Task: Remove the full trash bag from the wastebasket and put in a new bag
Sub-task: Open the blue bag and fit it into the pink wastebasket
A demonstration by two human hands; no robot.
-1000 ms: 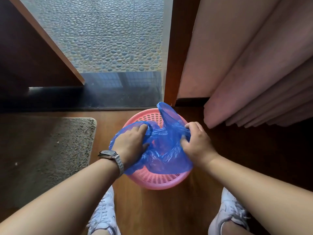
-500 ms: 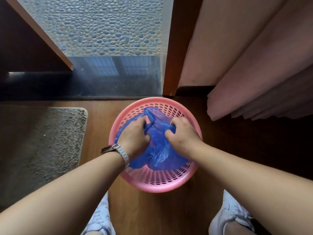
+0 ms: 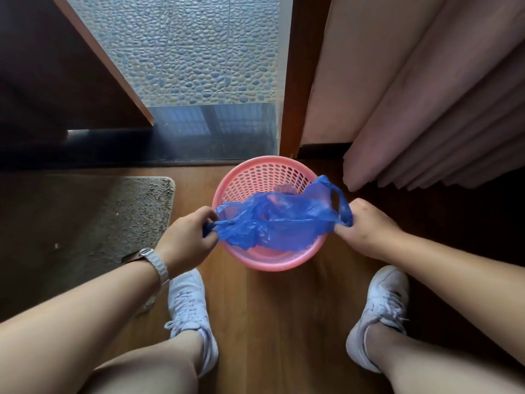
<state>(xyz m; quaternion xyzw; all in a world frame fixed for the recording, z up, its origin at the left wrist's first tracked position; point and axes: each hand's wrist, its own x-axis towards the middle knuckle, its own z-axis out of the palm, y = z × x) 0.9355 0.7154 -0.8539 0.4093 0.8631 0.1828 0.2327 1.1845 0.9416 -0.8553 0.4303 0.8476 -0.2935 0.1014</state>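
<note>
Now, left hand (image 3: 184,237): fingers curled, pinching one handle of the blue bag (image 3: 278,226).
Right hand (image 3: 366,228): clenched round the other handle loop.
Blue bag: stretched between both grips, sagging into the pink wastebasket (image 3: 267,265).
Wastebasket: between and just below the grips, on the wood floor (image 3: 270,322).

Left hand (image 3: 184,237), right hand (image 3: 366,228): apart, fingers curled.

Blue bag (image 3: 279,224) stretched over pink wastebasket (image 3: 264,265).
Pinched at left handle by left hand (image 3: 186,238), at right handle by right hand (image 3: 368,230), fingers (image 3: 199,217) curled. Sagging across basket's near half, on wooden floor (image 3: 284,322); grey mat (image 3: 99,217) left, pink curtain (image 3: 426,109) far right, white shoes (image 3: 189,302) near.
</note>
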